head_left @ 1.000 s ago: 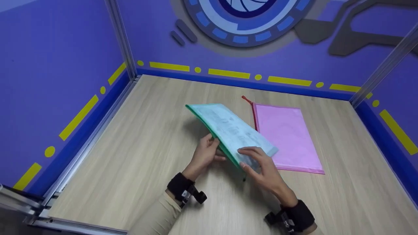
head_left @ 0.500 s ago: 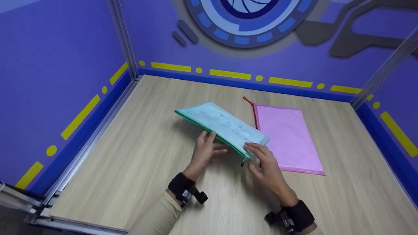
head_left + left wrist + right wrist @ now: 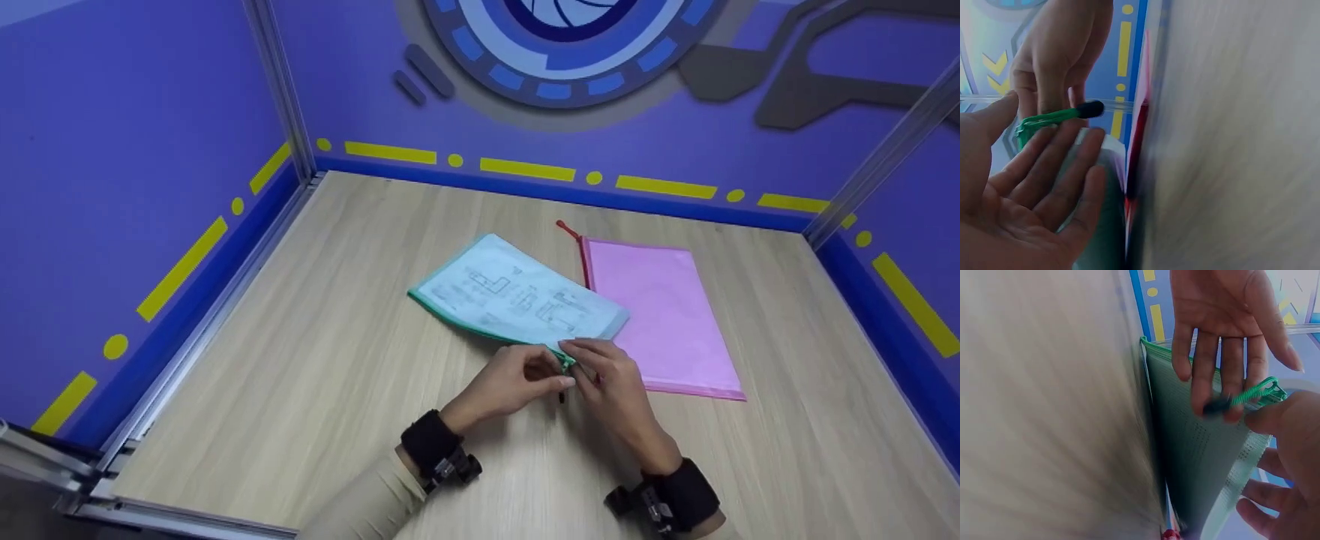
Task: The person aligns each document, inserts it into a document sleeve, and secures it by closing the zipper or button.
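A green mesh zip pouch (image 3: 517,289) with a printed sheet showing through it is tilted up off the table at its near corner. My right hand (image 3: 615,386) pinches that corner, thumb at the zip end and fingers behind, as the right wrist view shows. Beside the same corner is my left hand (image 3: 514,381), its fingers (image 3: 1072,163) extended close to the green pull cord (image 3: 1050,119) and thumb held apart. The cord's black tip (image 3: 1217,406) overlaps these fingers in the right wrist view. A pink zip pouch (image 3: 664,315) lies flat, partly under the green one.
A wood-grain table (image 3: 300,360) carries both pouches. The pink pouch's red zip cord (image 3: 568,229) points toward the back. Purple walls (image 3: 150,135) and metal posts (image 3: 281,90) enclose the left, back and right sides.
My left hand has let go of the zip edge and moved right to the pull cord at the corner. The pouch's left end has sunk toward the table. My right hand now pinches the corner.
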`<state>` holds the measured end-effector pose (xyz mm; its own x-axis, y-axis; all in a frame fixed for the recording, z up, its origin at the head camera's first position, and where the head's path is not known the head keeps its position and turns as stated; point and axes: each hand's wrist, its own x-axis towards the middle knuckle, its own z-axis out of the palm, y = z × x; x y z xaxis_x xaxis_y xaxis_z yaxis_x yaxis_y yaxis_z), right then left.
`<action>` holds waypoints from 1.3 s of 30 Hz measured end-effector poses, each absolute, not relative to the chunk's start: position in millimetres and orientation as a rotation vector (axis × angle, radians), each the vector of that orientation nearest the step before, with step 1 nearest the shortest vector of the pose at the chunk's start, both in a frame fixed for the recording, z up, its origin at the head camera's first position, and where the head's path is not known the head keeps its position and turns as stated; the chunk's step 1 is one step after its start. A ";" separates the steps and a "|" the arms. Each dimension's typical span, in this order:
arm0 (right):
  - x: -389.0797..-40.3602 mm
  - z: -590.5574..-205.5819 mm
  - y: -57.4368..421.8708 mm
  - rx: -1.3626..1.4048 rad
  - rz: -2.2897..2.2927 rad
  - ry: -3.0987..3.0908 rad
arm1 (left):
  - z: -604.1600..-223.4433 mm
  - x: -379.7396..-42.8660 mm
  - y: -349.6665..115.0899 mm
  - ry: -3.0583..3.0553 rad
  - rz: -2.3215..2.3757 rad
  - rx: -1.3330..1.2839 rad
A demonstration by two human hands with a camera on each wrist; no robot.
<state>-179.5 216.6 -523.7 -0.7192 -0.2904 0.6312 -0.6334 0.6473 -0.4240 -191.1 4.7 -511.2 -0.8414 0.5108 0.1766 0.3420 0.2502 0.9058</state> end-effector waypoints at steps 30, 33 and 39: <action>-182.6 -524.7 220.4 0.770 0.738 -2.291 | -515.9 -204.2 -3.0 2.682 1.508 0.892; -181.8 -522.9 221.6 0.724 0.760 -2.321 | -516.2 -205.8 -5.0 2.685 1.516 0.844; -181.7 -520.1 223.4 0.669 0.790 -2.366 | -514.5 -207.4 -8.7 2.687 1.553 0.806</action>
<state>-181.7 223.4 -520.1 -0.7237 -0.2762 0.6324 -0.6008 0.7030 -0.3805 -207.4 -8.7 -514.5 -0.8718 0.3892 0.2977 0.4522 0.4051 0.7947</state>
